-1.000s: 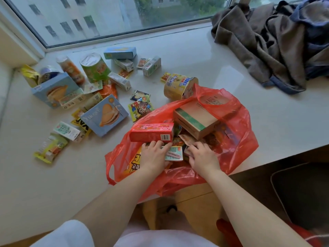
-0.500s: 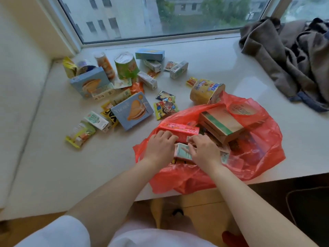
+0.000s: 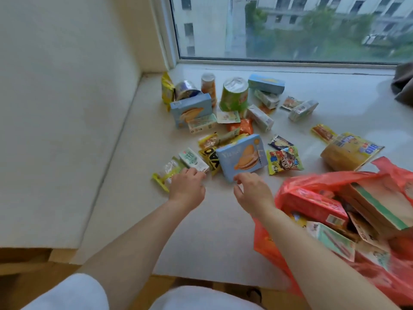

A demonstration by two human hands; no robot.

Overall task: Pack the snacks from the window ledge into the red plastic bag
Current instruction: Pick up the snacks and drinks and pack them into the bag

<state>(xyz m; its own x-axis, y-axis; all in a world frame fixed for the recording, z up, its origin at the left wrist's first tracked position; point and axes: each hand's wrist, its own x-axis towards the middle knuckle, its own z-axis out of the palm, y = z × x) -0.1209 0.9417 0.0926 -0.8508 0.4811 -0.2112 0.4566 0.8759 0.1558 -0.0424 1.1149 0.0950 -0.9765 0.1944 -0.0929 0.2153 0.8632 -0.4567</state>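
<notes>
- Snacks (image 3: 237, 130) lay scattered over the pale window ledge (image 3: 201, 238), and the nearest of them sat right at the fingertips of both hands.
- Left hand (image 3: 187, 185) lay palm down with its fingers loosely curled, their tips touching a small white-and-green carton (image 3: 193, 159) and covering part of a clear yellow-green packet (image 3: 166, 173); whether it had a grip on either I cannot tell.
- Right hand (image 3: 252, 191) hovered half open, thumb and fingers spread and bent, its tips at the near corner of a blue biscuit box (image 3: 242, 156); no grip on the box showed.
- Both forearms reached forward from the bottom of the view, the right one crossing the near edge of the red plastic bag (image 3: 330, 177).
- That bag lay open on the ledge to the right, holding a red box (image 3: 312, 206), a brown carton with a green stripe (image 3: 380, 204) and smaller packets.
- Farther back stood a green tub (image 3: 234, 95), an orange tube (image 3: 209, 86), a second blue box (image 3: 191, 110) and a yellow tub on its side (image 3: 350, 152) just beside the bag.
- Behind them a window (image 3: 290, 27) looked out on buildings and trees; a plain wall (image 3: 67, 86) closed the left side, and dark cloth (image 3: 404, 83) showed at the right edge.
</notes>
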